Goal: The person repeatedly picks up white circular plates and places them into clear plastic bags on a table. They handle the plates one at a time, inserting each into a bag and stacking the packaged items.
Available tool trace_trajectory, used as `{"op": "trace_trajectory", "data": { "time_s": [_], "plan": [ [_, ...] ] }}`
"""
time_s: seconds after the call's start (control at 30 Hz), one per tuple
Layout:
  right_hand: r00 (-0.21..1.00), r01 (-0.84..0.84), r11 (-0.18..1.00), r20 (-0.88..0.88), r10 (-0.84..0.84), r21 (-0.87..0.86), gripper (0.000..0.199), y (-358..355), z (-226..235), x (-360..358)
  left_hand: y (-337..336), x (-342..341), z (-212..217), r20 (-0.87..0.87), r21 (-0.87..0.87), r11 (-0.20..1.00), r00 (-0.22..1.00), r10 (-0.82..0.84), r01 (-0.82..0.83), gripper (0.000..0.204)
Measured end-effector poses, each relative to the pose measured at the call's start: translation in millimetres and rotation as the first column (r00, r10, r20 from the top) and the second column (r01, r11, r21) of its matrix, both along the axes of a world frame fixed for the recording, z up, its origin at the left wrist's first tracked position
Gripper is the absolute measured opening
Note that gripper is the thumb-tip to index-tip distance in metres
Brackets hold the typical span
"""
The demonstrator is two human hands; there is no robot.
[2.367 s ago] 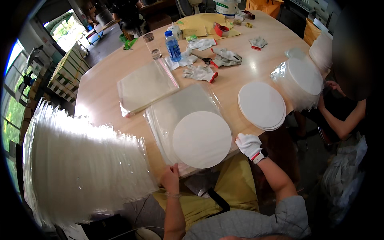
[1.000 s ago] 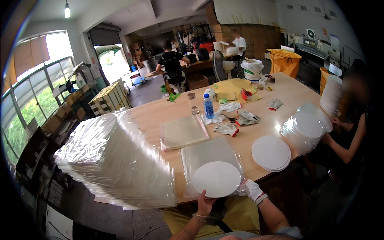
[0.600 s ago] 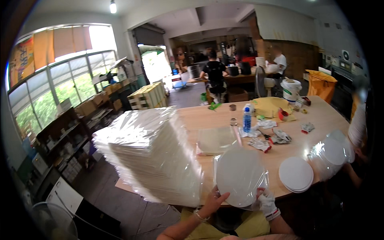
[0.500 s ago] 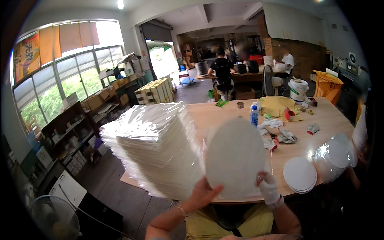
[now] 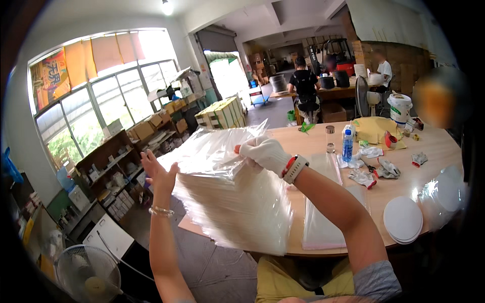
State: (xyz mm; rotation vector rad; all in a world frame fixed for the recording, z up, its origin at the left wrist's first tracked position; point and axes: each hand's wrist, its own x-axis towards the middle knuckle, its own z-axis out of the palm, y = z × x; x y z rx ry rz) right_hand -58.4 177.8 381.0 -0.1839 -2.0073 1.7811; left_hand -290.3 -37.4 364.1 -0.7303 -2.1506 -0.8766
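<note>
A broad round wooden table (image 5: 434, 151) carried a tall stack of clear plastic bags (image 5: 227, 202) at its near left edge, with a flat pile of bags (image 5: 323, 222) beside it. Farther right lay a stack of white discs (image 5: 402, 220), and toward the far side stood a blue-labelled water bottle (image 5: 347, 145), a small jar (image 5: 330, 139), scattered work gloves (image 5: 376, 171) and a yellow sheet (image 5: 374, 130).

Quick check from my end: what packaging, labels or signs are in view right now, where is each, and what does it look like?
Stack of clear plastic bags: table's left end, under both hands, glossy.
Water bottle: mid-table, clear with a blue label.
White bucket: far right end, round.
Cardboard boxes: shelf by the window, brown.
Banner: upper window, orange and blue.
Flat clear bags: table edge, over a pink sheet.
</note>
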Motion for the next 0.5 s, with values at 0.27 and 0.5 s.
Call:
{"op": "trace_trajectory", "data": {
  "time_s": [0.27, 0.5],
  "plan": [
    [0.911, 0.092, 0.992, -0.409, -0.047, 0.090, 0.027, -3.0, -61.9, -4.0, 29.5, -22.5, 19.7, -0.161, -0.701, 0.489, 0.553, -0.818, 0.520, 0.025],
    [0.829, 0.339, 0.828, 0.274, -0.488, 0.447, 0.021, 65.9, -307.5, 227.7, 46.4, 4.0, 12.9, 0.274, -0.274, 0.595, 0.654, -0.705, 0.756, 0.046]
  ]
}}
